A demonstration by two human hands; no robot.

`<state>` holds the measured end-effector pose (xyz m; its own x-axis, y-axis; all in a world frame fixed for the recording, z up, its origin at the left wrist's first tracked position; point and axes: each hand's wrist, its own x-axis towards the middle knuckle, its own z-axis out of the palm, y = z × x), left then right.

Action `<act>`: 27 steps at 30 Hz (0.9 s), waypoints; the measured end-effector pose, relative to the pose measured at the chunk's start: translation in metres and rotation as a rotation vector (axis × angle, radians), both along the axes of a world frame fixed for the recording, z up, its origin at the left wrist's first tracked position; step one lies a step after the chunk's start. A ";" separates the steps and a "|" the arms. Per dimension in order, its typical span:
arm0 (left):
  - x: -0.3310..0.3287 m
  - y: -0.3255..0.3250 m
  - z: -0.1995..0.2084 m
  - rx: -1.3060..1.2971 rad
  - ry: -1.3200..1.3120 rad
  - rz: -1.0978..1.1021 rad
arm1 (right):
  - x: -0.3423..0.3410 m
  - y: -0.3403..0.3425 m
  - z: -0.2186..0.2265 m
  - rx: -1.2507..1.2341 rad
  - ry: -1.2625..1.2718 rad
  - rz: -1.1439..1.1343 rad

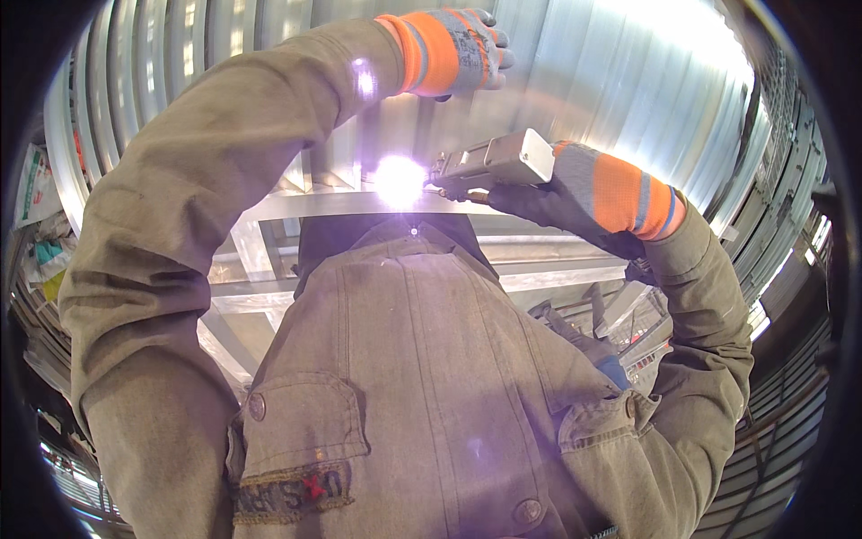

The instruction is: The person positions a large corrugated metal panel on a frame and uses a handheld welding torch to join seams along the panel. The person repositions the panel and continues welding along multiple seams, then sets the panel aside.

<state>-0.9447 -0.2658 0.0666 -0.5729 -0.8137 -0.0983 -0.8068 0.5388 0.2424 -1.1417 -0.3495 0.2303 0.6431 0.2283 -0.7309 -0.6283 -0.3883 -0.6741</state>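
My right hand point(597, 189), in an orange and grey glove with a dark palm, is closed round a boxy metal welding gun point(516, 158). At the gun's tip a blinding white-violet arc point(400, 182) burns on a pale metal bar point(314, 206); the glare hides the exact contact point. Farther off, my left hand point(460, 52) wears a matching glove. Its fingers are stretched out to the right and slightly apart, over the ribbed metal panel point(575, 90). Nothing shows in that hand, though the glove's underside is hidden.
Metal frame bars point(557, 268) cross below the lit bar. Grey ribbed sheets rise at the left and right. Bags point(40, 193) and clutter lie at the far left. A wire basket-like object point(642, 355) stands beside my right arm. Strong glare covers the upper right.
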 end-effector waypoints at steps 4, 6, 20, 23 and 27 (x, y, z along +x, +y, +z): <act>-0.017 -0.003 -0.011 0.043 -0.065 0.020 | -0.009 -0.014 0.020 0.035 0.208 -0.192; -0.019 -0.007 -0.015 0.049 -0.151 -0.096 | -0.016 -0.022 0.024 0.011 0.184 -0.226; -0.040 -0.024 -0.037 0.055 -0.204 -0.145 | -0.059 -0.056 0.011 0.035 0.246 -0.371; -0.041 -0.039 -0.021 0.193 -0.253 -0.226 | -0.066 -0.056 0.007 0.038 0.246 -0.411; -0.040 -0.047 -0.001 0.268 -0.218 -0.268 | -0.069 -0.063 0.000 0.038 0.272 -0.352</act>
